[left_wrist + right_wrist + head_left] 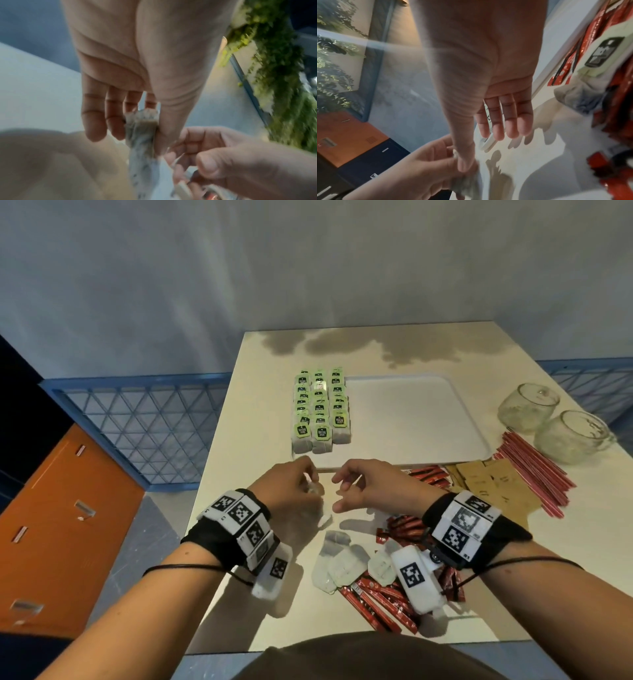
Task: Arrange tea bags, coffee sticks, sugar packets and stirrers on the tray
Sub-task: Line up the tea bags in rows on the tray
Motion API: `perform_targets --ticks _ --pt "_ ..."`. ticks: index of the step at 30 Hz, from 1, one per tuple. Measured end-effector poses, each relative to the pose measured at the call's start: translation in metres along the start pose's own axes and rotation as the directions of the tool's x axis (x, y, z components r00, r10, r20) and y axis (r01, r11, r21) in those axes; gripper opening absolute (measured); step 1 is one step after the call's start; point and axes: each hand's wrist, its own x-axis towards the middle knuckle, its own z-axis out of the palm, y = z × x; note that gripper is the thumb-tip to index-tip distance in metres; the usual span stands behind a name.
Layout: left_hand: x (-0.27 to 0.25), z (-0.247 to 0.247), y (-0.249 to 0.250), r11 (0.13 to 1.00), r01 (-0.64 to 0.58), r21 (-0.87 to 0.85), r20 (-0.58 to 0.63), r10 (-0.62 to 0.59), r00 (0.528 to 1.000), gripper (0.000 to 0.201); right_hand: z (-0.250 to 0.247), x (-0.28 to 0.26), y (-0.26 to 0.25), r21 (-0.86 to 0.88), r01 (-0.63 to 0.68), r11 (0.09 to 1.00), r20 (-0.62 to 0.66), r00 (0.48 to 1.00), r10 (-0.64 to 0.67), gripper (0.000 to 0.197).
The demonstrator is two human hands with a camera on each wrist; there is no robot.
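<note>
Above the table's near middle, my left hand (310,484) pinches a loose tea bag (142,135) between thumb and fingers. My right hand (342,491) meets it and pinches that bag's string and tag (181,188); its thumb touches the bag (467,184). On the left part of the white tray (411,419) stand three rows of green-tagged tea bags (320,409). A few loose tea bags (337,563) lie under my wrists beside red coffee sticks (400,529). Brown sugar packets (489,477) and red stirrers (534,470) lie to the right.
Two glass mugs (527,405) (572,436) lie on their sides at the table's right edge, by the tray. More coffee sticks (428,475) lie along the tray's near rim. A blue mesh fence (137,419) and an orange cabinet (68,508) stand on the left.
</note>
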Motion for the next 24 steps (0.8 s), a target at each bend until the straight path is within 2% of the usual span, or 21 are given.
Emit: perform_targets --ticks 3,5,7,10,12,15,17,18,19,22,24 --pt "-0.005 0.0 0.007 0.939 0.005 -0.344 -0.054 -0.025 0.998 0.029 0.002 -0.003 -0.006 0.035 0.005 0.999 0.005 1.0 -0.005 0.051" --pt "-0.008 0.003 0.013 0.862 0.031 -0.505 -0.032 -0.054 0.998 0.023 0.002 -0.003 -0.007 0.02 0.034 0.999 -0.006 0.999 -0.034 0.038" --pt "-0.01 0.007 0.014 0.812 0.055 -0.581 -0.015 -0.078 0.997 0.018 0.002 -0.004 -0.008 0.038 0.049 0.998 -0.024 0.999 -0.049 0.026" --pt "-0.01 0.011 0.01 0.793 0.067 -0.605 0.032 -0.059 0.998 0.02 0.001 -0.005 -0.006 0.045 0.056 0.997 -0.061 0.997 -0.054 0.027" --pt "-0.013 0.012 0.01 0.852 0.06 -0.52 0.092 -0.014 0.996 0.025 -0.001 -0.008 -0.005 0.018 0.065 0.998 -0.065 0.996 -0.064 0.025" --pt "-0.017 0.013 0.01 0.949 0.017 -0.314 0.147 0.031 0.989 0.048 -0.003 -0.014 -0.007 -0.044 0.081 0.996 -0.058 0.995 -0.083 0.027" --pt "-0.021 0.015 0.008 0.96 0.018 -0.279 0.154 0.027 0.988 0.063 -0.002 -0.018 -0.008 -0.055 0.09 0.994 -0.053 0.994 -0.093 0.023" --pt "-0.022 0.016 0.006 0.957 0.025 -0.288 0.148 0.019 0.989 0.064 0.0 -0.019 -0.008 -0.049 0.082 0.995 -0.05 0.995 -0.084 0.022" --pt "-0.024 0.016 0.006 0.943 0.037 -0.33 0.143 0.011 0.99 0.058 0.002 -0.02 -0.007 -0.053 0.073 0.996 -0.041 0.996 -0.075 0.023" --pt "-0.026 0.016 -0.002 0.861 0.093 -0.5 0.106 -0.045 0.993 0.02 0.01 -0.021 -0.001 -0.107 0.1 0.989 0.065 0.993 -0.094 0.022" --pt "-0.028 0.014 -0.009 0.832 0.123 -0.541 0.082 -0.093 0.992 0.021 0.017 -0.021 0.0 -0.159 0.143 0.977 0.183 0.977 -0.113 0.026"
